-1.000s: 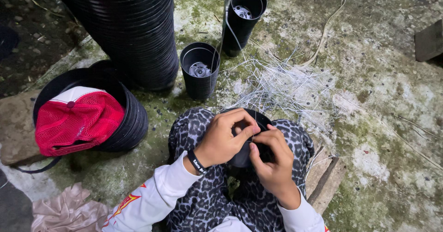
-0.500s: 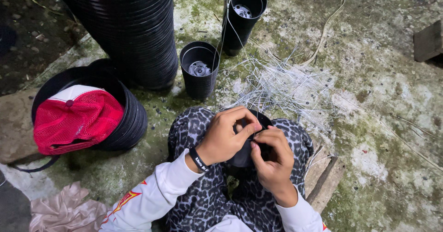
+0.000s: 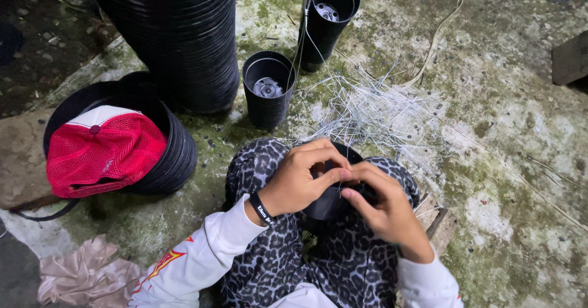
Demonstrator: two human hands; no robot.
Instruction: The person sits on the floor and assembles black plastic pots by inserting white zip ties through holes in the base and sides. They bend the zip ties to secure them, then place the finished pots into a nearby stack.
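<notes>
The left hand point(image 3: 300, 182) and the right hand point(image 3: 383, 207) meet fingertip to fingertip over a small black plastic pot point(image 3: 327, 204) held in the lap, between knees in leopard-print trousers point(image 3: 343, 265). Both hands are pinched closed at the pot's rim, apparently on a thin wire, though the fingers cover it and I cannot make out the strand itself.

Just beyond the hands lies a loose heap of thin silvery wires point(image 3: 380, 109) on the mossy concrete ground point(image 3: 508, 161). Further out from the left hand stand an open black pot with a metal piece inside point(image 3: 268, 90) and a second, tilted black pot point(image 3: 327, 14); off to the left side are a tall stack of nested black pots point(image 3: 184, 38) and a red mesh cap point(image 3: 101, 152) resting on a shorter stack.

A slip looks likely: the pot rests only on the lap and could roll, and a stiff wire end may spring free or prick a fingertip. The pot's body is mostly hidden.
</notes>
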